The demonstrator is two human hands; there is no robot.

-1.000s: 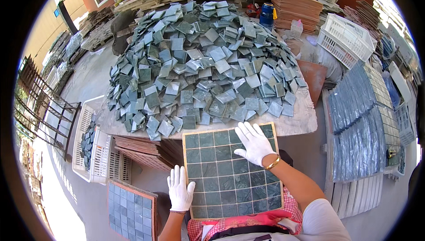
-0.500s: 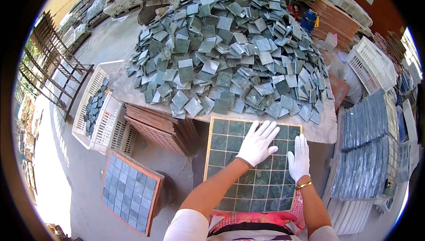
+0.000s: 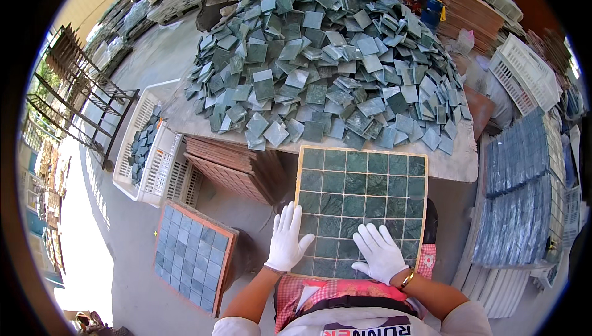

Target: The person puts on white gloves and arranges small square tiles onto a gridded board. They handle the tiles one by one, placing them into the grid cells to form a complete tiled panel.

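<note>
A square board of dark green stone tiles (image 3: 333, 205), edged by a pale yellow frame, lies in front of me with its far side against the table. My left hand (image 3: 285, 240), in a white glove, is at the board's left edge, fingers stretched forward and thumb over the tiles. Over the near right part of the tiles lies my right hand (image 3: 378, 253), gloved in white too, fingers spread flat. Neither hand grips anything. On the table (image 3: 453, 164) beyond is a big heap of loose grey-green square tiles (image 3: 317, 92).
A second framed board of blue-grey tiles (image 3: 192, 256) sits at lower left. Behind it are stacked reddish boards (image 3: 231, 169) and a white crate (image 3: 148, 182) with tile pieces. At right stand plastic-wrapped tile stacks (image 3: 515, 212) and a white basket (image 3: 524, 74). A dark metal rack (image 3: 83, 95) is far left.
My left hand has moved from the board's far middle to its left edge. My right hand has come from the right edge to the near right tiles. The view has shifted slightly.
</note>
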